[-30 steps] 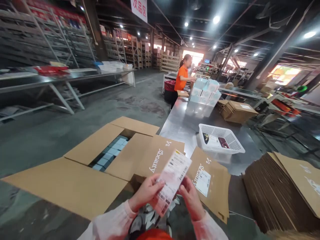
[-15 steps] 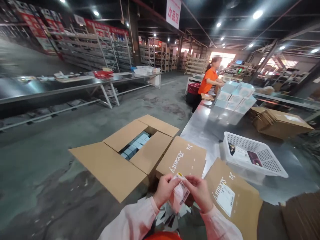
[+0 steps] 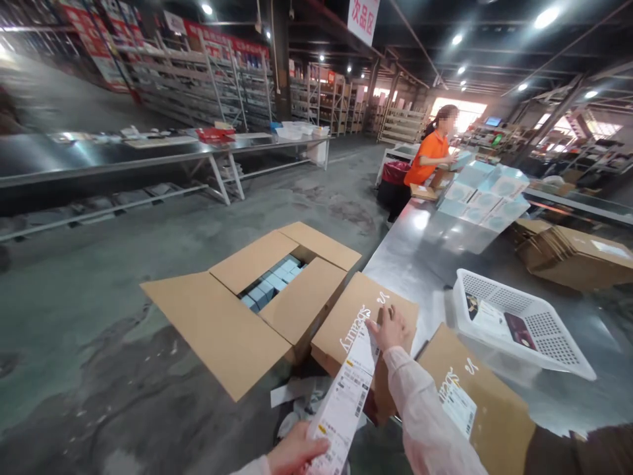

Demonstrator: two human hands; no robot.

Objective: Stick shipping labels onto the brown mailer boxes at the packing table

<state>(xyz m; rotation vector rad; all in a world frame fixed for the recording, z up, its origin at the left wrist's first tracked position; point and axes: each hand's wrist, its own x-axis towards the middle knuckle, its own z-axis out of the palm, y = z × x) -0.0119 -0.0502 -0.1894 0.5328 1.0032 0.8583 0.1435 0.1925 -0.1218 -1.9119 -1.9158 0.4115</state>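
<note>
One label strip (image 3: 348, 394) is extending from the gripping left hand (image 3: 298, 450) to a carton (image 3: 352, 309) beneath the spread right hand (image 3: 390, 328).

Long printed label strip (image 3: 347, 394), aslant

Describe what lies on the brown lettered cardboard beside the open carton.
The right hand and one end of a white paper label strip; the brown cardboard directly beneath them is covered.

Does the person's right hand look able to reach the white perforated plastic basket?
Probably yes: the right hand is at the white paper label strip's far end, and nothing tall stands between it and the basket.
</note>
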